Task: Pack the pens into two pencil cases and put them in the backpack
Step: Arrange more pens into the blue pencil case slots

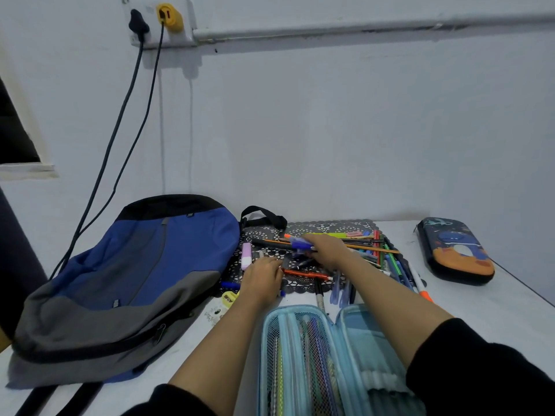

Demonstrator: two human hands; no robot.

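The fingers (pixel 312 240) of the right hand (pixel 329 250) are curled round a small bunch of blue plastic pens (pixel 298 244), held level just above the far part of a black lace-patterned mat (pixel 333 228). The left hand (pixel 264 277) lies beside it and nearer to the person, palm down, its fingertips (pixel 274 262) bent onto the mat; from here I cannot tell whether they pinch anything.

Under and to the right of the right hand lies a loose heap of coloured pens and pencils (pixel 368 246), spread across the mat and over its right edge. A red-orange pen (pixel 306 274) lies crosswise between the two hands. Just left of the left hand's fingertips sits a pink and white block (pixel 246 256), and nearer the person a small yellow sharpener (pixel 229 297) rests off the mat.

Between the forearms, at the near edge, a light-blue fabric pencil case (pixel 357 325) lies opened flat, with several pens already behind its mesh pocket. A dark hard-shell pencil case with a cartoon print (pixel 455 250) lies closed, well apart at the far right. A blue, grey and black backpack (pixel 135 265) lies flat on the left, its top touching the mat's corner. All rests on a white worktop (pixel 480 301) against a pale wall, where a socket plate (pixel 186 28) carries a black plug and a yellow one. Black sleeves (pixel 480 370) cover both upper forearms.
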